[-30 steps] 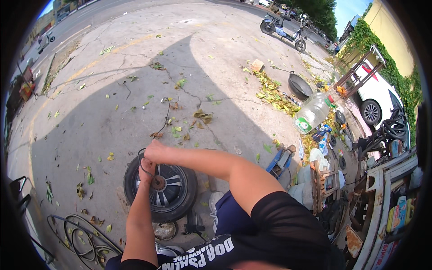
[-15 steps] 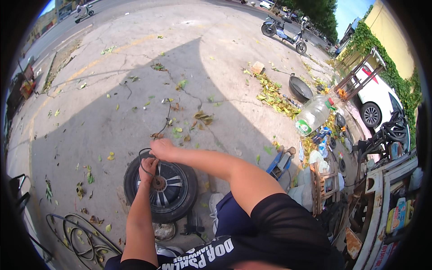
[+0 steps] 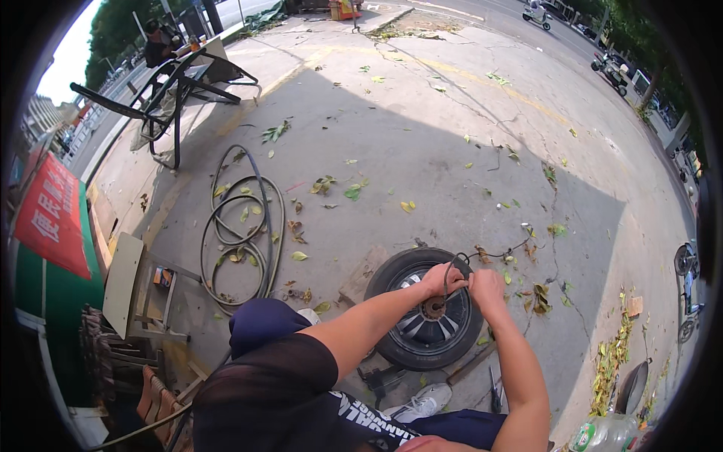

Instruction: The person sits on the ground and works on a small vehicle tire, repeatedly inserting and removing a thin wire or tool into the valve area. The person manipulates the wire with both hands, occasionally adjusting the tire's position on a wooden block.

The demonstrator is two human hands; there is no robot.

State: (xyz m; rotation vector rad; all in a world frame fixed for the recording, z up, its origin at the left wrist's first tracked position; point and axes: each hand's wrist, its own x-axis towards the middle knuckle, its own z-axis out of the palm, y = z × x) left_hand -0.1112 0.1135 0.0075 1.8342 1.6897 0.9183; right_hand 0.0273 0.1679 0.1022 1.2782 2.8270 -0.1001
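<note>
A wheel with a black tyre (image 3: 468,340) and silver-and-black spokes lies flat on the concrete in front of me. From its rusty brown hub (image 3: 434,307) a dark cable (image 3: 453,265) rises in a loop. My left hand (image 3: 444,281) is over the wheel, fingers closed on this cable. Beside it, at the wheel's far right rim, my right hand (image 3: 486,288) is closed on the cable too. The two hands nearly touch, and their fingertips are partly hidden. The cable's far part trails over the ground to the right.
A coiled hose (image 3: 265,248) lies left of the wheel, near a small stool (image 3: 124,285). A black-framed chair (image 3: 179,105) stands farther off, with a person beyond it. A pan (image 3: 634,388) and a clear plastic bottle (image 3: 614,435) are at lower right. Fallen leaves dot the concrete.
My view has swung left, so the wheel and hands now appear farther right, and the hose, stool and chair show more. Both hands stay on the cable above the wheel.
</note>
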